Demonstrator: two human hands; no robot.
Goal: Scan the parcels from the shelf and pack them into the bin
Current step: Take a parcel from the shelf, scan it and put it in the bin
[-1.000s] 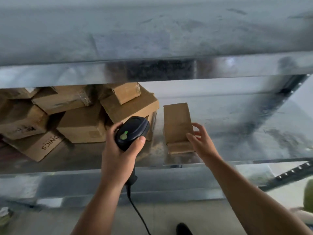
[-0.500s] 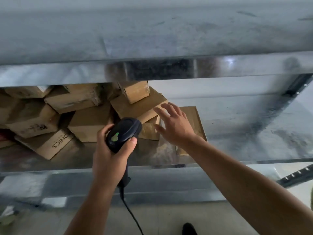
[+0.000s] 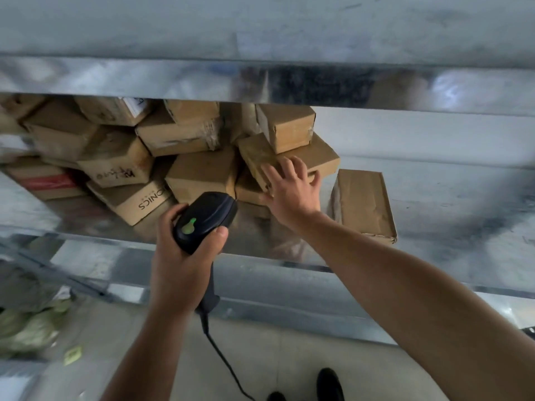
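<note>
Obs., standing just behind the person at the metal shelf (image 3: 451, 204):

- Left hand (image 3: 182, 267) wrapped tight around the grip of a black handheld scanner (image 3: 206, 219). Thumb lies along the right side of the head, and a green mark shows on top. The scanner head sits over the front lip of the shelf, nose toward the boxes. Its cable (image 3: 224, 358) hangs from the grip down to the floor.
- Right hand (image 3: 292, 189) reaches into the shelf, fingers spread and fairly straight, palm down on the top face of a flat tilted parcel (image 3: 321, 159). It is laid on the parcel, not curled round it. The two hands are near each other but do not touch.
- The tilted parcel leans on the right edge of the pile of parcels (image 3: 130, 157), which fills the left half of the shelf. A small box (image 3: 285, 125) sits on its upper end.
- A box printed "ONICS" (image 3: 139, 202) lies at the front of the pile, just left of the scanner.
- One lone parcel (image 3: 363, 204) stands by itself to the right of the reaching arm, apart from the pile.
- Upper shelf deck (image 3: 260, 27) spans the top of the view.
- Black shoes (image 3: 330, 382) on the floor below. At lower left there is something greenish, too blurred to tell
</note>
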